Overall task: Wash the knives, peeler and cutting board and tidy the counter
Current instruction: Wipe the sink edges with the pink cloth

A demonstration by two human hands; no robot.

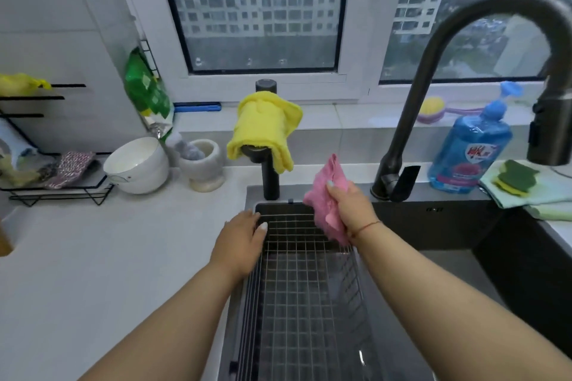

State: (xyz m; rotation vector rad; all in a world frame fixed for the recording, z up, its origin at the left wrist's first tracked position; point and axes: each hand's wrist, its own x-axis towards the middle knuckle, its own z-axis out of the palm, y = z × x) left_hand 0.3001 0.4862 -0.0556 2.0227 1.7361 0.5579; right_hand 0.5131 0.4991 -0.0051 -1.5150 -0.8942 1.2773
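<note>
My right hand grips a pink cloth and holds it above the far edge of a wire drain basket set in the dark sink. At the basket's left rim lies my left hand, fingers curled over the wire edge. The white counter spreads out to the left of the sink. No knife, peeler or cutting board shows in the head view.
A yellow cloth hangs over a small black tap behind the sink. The tall black faucet arches at right, beside a blue soap bottle and a green sponge. White bowls, a mortar and a black rack stand at left.
</note>
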